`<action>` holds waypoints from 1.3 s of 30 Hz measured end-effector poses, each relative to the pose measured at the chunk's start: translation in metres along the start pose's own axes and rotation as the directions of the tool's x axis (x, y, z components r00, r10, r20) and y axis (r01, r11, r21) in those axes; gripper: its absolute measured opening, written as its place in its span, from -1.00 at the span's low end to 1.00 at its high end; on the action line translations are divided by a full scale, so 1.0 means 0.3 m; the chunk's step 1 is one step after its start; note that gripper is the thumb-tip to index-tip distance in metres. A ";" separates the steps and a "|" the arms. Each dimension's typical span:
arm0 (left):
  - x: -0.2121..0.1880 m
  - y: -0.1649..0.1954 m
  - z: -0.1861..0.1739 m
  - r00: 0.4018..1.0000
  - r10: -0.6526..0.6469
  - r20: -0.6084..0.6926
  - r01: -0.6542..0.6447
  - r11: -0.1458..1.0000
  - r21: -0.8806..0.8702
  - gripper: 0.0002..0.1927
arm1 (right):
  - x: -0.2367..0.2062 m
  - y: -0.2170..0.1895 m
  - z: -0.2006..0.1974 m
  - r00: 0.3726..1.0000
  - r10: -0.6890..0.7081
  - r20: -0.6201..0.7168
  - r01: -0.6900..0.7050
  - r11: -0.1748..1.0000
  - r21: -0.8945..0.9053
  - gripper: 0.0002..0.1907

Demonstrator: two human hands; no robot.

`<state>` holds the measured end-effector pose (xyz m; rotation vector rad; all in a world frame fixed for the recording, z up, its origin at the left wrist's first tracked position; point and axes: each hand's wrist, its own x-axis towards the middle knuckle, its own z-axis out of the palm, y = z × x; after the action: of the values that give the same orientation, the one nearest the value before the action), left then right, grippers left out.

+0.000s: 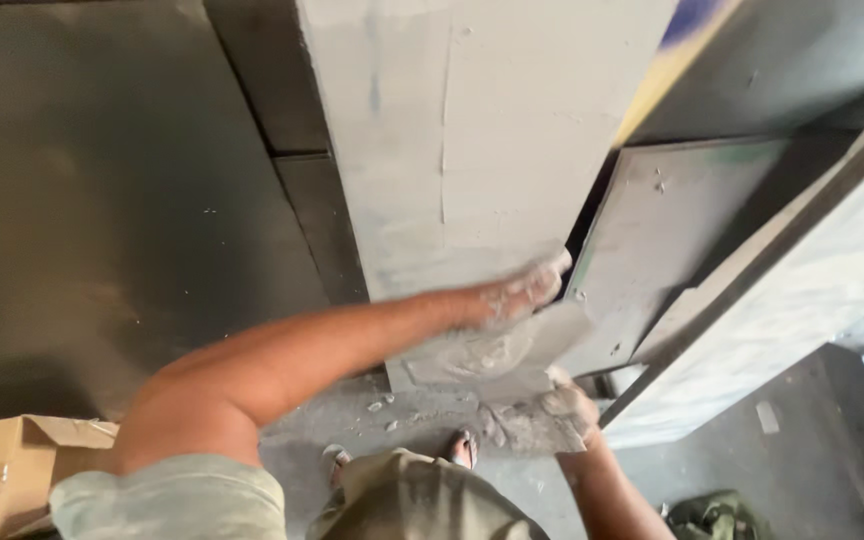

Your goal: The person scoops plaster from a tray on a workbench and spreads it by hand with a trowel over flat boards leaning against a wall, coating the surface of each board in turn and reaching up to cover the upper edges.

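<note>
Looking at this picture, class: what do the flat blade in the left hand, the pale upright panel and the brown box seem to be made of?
The flat grey blade in the left hand looks like thin metal, dulled by smeared pale paste, probably putty or plaster. The pale upright panel seems a board with a matt, chalky coat, streaked and unevenly smoothed. The brown box is corrugated cardboard, judging by its folded flaps and dull tan surface.

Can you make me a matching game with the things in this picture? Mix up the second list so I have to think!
Things:
1. left hand
2. right hand
3. cardboard box
4. green cloth bundle

Places:
A. bottom left corner of the picture
B. pressing a flat blade against the grey wall panel
C. on the floor at the bottom right
D. holding a putty-smeared flat board lower down

Pairs: 1-B, 2-D, 3-A, 4-C
</note>
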<state>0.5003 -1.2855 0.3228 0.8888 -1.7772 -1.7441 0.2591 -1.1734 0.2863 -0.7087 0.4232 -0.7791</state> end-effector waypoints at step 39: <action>-0.353 -0.288 -0.207 0.859 -0.090 -0.505 -0.078 0.950 -0.302 0.14 | 0.324 -0.185 0.319 0.824 0.216 0.524 -0.107 0.967 -0.230 -0.46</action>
<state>0.6260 -1.2464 0.2507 1.0921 -1.1139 -1.5409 0.3511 -1.2349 0.3837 -1.0234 0.0307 -0.3455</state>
